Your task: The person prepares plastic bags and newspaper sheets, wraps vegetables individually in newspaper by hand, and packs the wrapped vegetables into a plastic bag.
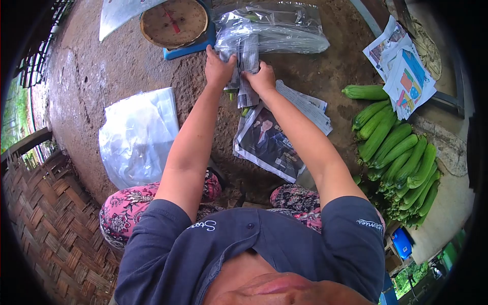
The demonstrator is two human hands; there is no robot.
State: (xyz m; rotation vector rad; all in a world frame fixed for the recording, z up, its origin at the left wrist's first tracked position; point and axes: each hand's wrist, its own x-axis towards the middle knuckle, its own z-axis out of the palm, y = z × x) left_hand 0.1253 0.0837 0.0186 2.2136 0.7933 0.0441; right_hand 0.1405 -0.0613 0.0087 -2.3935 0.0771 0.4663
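Side by side at the top centre are newspaper-wrapped vegetables [247, 92], with bits of green showing at their near ends. Their far ends reach into a clear plastic bag [284, 38] lying flat on the ground. My left hand [220, 70] grips the left side of the wrapped bundle at the bag's mouth, index finger stretched along the bag. On the right side, my right hand [262, 80] is closed round the bundle, thumb on top. Just below my right hand lies a stack of newspaper sheets [269, 140].
A blue scale [175, 23] with a round, worn pan stands at upper left. Clear plastic bags [140, 132] lie left of my arms. Long green zucchini-like vegetables [399, 147] are piled at right, below printed papers [406, 76]. A woven bamboo panel [66, 218] borders the lower left.
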